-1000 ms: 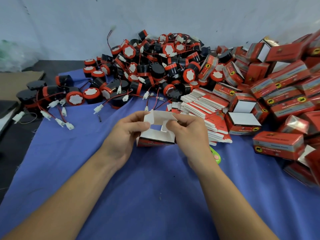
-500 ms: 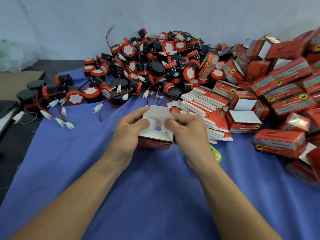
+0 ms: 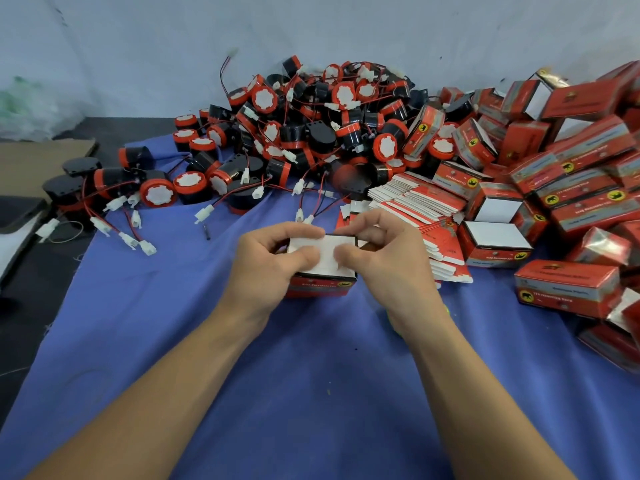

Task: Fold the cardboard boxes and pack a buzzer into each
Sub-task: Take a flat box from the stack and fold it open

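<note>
While both hands work on it, the red cardboard box [image 3: 322, 285] is at the centre of the blue cloth [image 3: 311, 393], its white end flaps facing up. Its lower edge looks to be resting on the cloth.

Left hand [image 3: 270, 271]: fingers curled over the far left edge of the box, thumb laid flat on the white flap. It grips the box.

Right hand [image 3: 388, 271]: fingers bent over the far right edge, thumb pressing the same white surface just beside the left thumb. It also grips the box. The two thumb tips are nearly touching. Whether the flaps are fully tucked cannot be told, since the thumbs cover the seam.

Surroundings:
- Heap of red-and-black buzzers [image 3: 329, 126] with red wires and white connectors lies beyond the box, against the wall.
- Several loose buzzers [image 3: 156, 192] are spread to the far left, partly off the cloth.
- Stack of flat unfolded cartons [image 3: 415, 206] is just behind and right of the right hand.
- Two erected boxes [image 3: 495, 237] with white tops stand beside that stack.
- Pile of red boxes [image 3: 588, 161] fills the right side, some tilted.
- Brown cardboard sheet [image 3: 41, 157] lies at the left edge.
</note>
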A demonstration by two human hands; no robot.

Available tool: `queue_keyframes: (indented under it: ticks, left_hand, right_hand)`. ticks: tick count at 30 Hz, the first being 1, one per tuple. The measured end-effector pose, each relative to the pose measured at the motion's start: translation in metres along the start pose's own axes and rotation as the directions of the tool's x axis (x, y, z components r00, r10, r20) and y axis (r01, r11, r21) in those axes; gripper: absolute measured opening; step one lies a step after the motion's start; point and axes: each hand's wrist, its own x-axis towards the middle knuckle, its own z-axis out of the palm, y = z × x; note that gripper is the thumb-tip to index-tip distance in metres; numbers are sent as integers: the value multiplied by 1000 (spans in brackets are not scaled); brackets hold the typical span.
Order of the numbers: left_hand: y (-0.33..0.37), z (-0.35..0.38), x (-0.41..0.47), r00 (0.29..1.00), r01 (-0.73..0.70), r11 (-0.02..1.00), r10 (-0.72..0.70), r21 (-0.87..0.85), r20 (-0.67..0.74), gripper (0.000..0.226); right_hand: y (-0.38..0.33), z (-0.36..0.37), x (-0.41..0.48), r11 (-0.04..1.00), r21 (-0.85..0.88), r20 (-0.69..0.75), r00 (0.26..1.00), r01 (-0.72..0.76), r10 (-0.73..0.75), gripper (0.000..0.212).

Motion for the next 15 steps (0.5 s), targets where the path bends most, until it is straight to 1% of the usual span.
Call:
queue_keyframes:
  ticks: [3,5,7,8,9,10,11,12,13,15]
  left_hand:
    - [-1,2,-1,998,-56,997,56,50,-6,47]
    - [0,3,-3,998,-66,993,68,100,-15,50]
    - [2,4,-4,998,-59,993,60,106,-1,44]
    - [2,4,-5,999,-49,996,49,81,8,36]
    - [3,4,-5,999,-38,999,37,39,12,31]
    - [4,3,-5,999,-31,1000,31,-4,9,30]
    - [3,3,-6,1000,-29,999,29,-41,5,33]
    - [3,4,-7,999,-35,998,35,-57,6,36]
    - [2,5,-8,999,-51,997,51,-57,7,38]
    - [1,7,-10,994,-110,994,109,-15,-10,39]
  right_hand:
    - [0,2,-2,972,-221,-29,996,76,-84,34]
    - [0,4,-4,921,-357,-29,984,157,-179,33]
    - [0,5,-6,872,-444,-10,971,209,-238,28]
    - [0,5,-6,885,-416,-8,973,207,-231,24]
    - [-2,4,-4,925,-332,-15,979,187,-203,16]
    - [-3,2,-2,961,-227,-17,986,155,-163,5]
    - [-3,0,0,978,-166,-17,991,125,-129,9]
    - [-2,-3,1,979,-170,10,994,110,-110,23]
    - [0,-6,2,971,-219,63,995,93,-81,33]
    - [1,-7,1,961,-273,211,977,45,14,44]
